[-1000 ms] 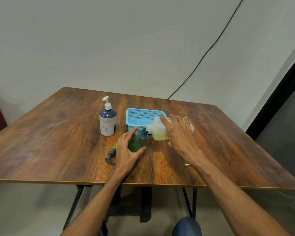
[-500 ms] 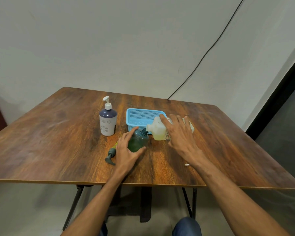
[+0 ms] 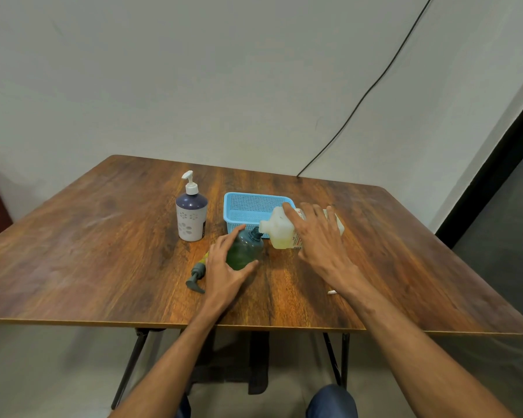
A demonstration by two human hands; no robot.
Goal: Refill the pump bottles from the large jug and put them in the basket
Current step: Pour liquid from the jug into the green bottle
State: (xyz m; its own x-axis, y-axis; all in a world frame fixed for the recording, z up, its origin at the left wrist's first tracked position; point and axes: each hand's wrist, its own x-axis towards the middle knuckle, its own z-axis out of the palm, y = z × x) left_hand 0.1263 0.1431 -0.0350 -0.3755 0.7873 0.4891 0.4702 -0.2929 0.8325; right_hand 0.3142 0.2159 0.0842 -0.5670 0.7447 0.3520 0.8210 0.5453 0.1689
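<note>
Pouring step: left hand (image 3: 224, 273) curled round the green bottle (image 3: 243, 251), steadying it. Right hand (image 3: 317, 239) gripped the tilted jug (image 3: 277, 230) from above, spout at the bottle's neck between the hands. Loose pump (image 3: 197, 274) just left of the left hand, basket (image 3: 248, 206) beyond both. Next, likely: level the jug, refit the pump.
</note>
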